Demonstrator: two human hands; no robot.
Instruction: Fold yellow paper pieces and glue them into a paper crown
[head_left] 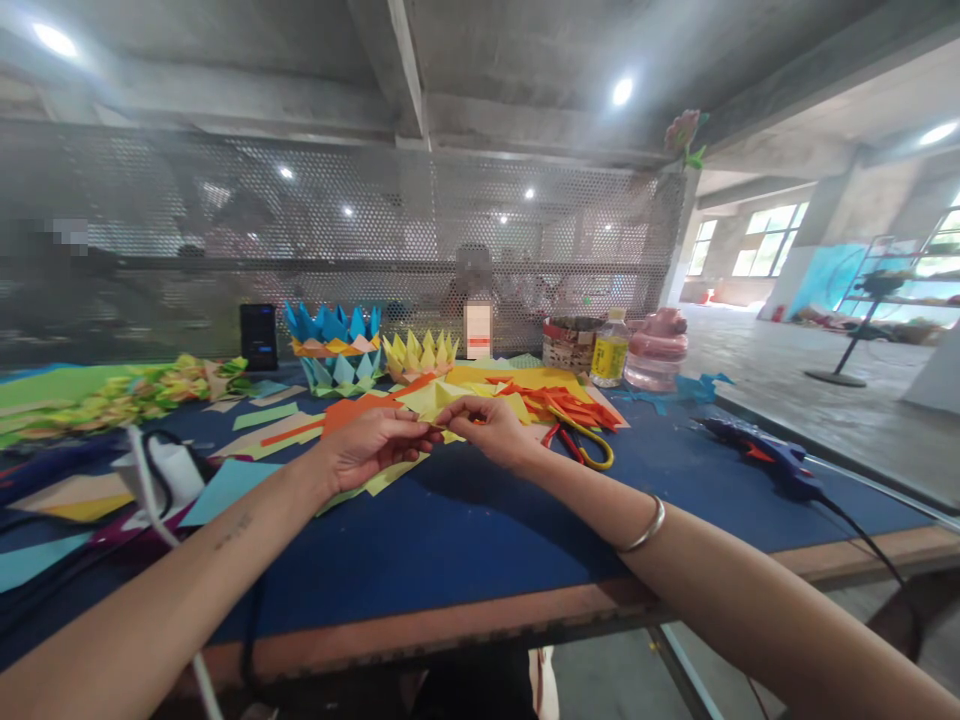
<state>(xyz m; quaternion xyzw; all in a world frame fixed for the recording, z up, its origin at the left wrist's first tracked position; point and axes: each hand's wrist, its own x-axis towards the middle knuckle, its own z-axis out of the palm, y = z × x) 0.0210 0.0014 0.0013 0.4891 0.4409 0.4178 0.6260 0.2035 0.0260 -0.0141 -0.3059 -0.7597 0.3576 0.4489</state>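
Observation:
Over the middle of the blue tabletop, my left hand (371, 440) and my right hand (491, 428) meet at the fingertips. Both are closed in a pinch on a piece of yellow paper (435, 396), which rises in folds just beyond the fingers. Its lower edge is partly hidden by them. Orange folded paper pieces (562, 400) lie in a heap to the right of my right hand. Beside that heap rest scissors (600, 452) with yellow and red handles. Orange paper (352, 408) lies behind my left hand.
Folded-paper rings, one blue (334, 325) and one yellow (421, 352), stand at the back. A yellow-labelled bottle (609, 350), a pink jug (657, 350) and a woven basket (570, 342) stand back right. A glue gun (765, 455) lies right; a white cable (157, 500) crosses left.

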